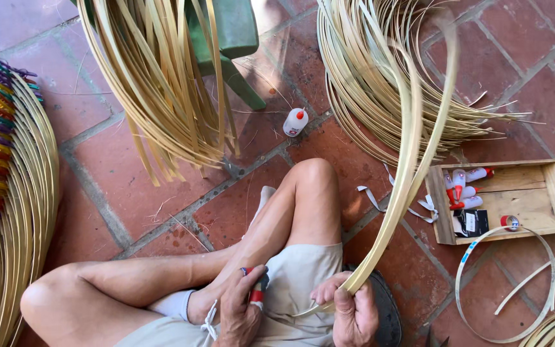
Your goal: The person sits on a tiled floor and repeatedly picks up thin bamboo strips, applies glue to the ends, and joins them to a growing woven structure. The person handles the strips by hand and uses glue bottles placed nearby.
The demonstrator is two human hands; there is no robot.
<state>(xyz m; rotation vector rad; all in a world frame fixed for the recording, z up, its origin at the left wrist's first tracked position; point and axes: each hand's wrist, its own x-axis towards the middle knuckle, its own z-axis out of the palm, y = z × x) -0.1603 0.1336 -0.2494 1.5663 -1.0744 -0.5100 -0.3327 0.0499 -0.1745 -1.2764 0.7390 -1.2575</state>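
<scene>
Seated cross-legged on red tile floor point(130, 193). Right hand point(354, 315) clenched on 2 long pale flat cane strips point(412, 148), arching up from lap toward coil, kept taut. Left hand point(242, 308) grasping 1 small red-handled tool point(256, 292), near right hand. Shallow wooden tray point(547, 193) at right: about 4 red-capped glue bottles point(464, 189), within reach. 1 more white glue bottle point(295, 122) standing alone on floor.

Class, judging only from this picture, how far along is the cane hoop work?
Done: a stack of finished hoops with coloured bindings lies at one side. In hand: the right hand grips a bent strip; the left hand holds a small red-capped tube. Left: big loose strip bundles remain.
</scene>
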